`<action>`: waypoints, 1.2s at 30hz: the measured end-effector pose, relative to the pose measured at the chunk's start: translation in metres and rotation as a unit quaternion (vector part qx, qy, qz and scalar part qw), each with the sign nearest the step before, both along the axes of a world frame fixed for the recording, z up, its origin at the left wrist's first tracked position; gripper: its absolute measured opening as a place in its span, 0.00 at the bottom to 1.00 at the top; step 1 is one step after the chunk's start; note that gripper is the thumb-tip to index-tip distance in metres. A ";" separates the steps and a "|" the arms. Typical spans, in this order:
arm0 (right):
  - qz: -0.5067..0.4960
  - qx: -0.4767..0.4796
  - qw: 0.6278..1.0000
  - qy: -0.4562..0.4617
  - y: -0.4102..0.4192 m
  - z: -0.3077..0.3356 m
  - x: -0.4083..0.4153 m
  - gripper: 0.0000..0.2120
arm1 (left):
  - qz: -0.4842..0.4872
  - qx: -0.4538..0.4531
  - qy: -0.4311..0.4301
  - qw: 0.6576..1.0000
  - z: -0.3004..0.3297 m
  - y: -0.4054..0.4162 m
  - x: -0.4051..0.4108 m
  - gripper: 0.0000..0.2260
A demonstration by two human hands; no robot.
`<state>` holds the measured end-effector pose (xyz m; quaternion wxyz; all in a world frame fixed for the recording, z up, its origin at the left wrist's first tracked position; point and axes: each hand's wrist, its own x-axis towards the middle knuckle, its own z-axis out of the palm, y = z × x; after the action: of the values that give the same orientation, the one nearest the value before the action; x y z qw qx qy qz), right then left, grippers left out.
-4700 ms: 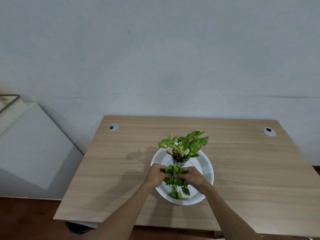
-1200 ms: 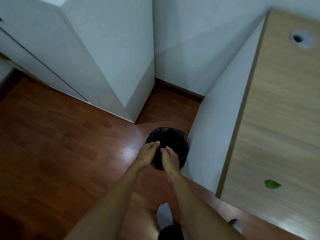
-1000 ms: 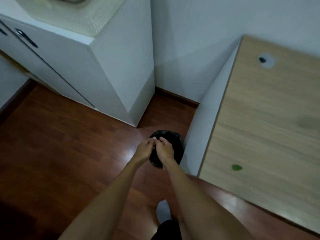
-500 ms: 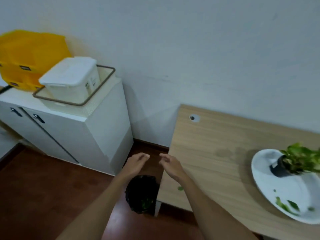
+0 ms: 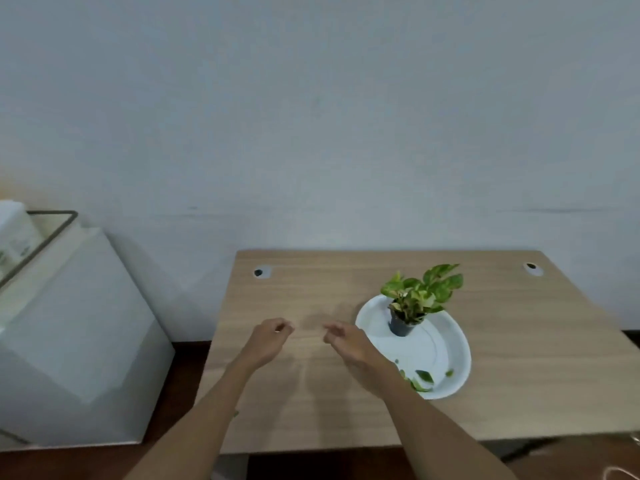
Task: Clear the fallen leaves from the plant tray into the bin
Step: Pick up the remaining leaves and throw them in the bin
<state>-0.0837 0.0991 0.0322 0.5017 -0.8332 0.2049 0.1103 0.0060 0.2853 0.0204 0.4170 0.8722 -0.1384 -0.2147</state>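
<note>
Two hands hover over the counter (image 5: 311,403), our left hand (image 5: 268,341) and right hand (image 5: 348,342) both loosely curled and holding nothing. Just beyond our right wrist a few fallen leaves (image 5: 423,377) lie at the near edge of the white plant tray (image 5: 446,341); the bin is out of view. Further back on the tray stands the potted plant (image 5: 415,299). We could knock the pot reaching in, or drop leaves while carrying them. We can read no writing, and the box label at far left is blurred
</note>
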 end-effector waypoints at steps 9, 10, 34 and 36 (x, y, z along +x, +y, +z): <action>0.003 -0.045 0.996 0.071 -0.175 -0.021 -0.063 0.24 | -0.046 0.031 0.025 0.998 -0.039 -0.150 -0.077 0.12; 0.006 -0.052 0.996 0.077 -0.189 -0.023 -0.065 0.24 | -0.032 0.027 0.037 0.998 -0.042 -0.158 -0.080 0.11; 0.295 -0.236 0.926 0.017 -0.213 -0.121 -0.067 0.27 | 0.262 -0.148 0.286 0.910 -0.094 -0.222 -0.112 0.09; 0.322 -0.273 0.907 0.009 -0.213 -0.121 -0.067 0.28 | 0.268 -0.147 0.283 0.909 -0.095 -0.223 -0.112 0.10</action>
<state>-0.1508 -0.1135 -0.0893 0.1898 -0.9572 -0.0476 0.2131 -0.1058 0.0625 -0.0747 0.6044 0.7077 0.1939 -0.3102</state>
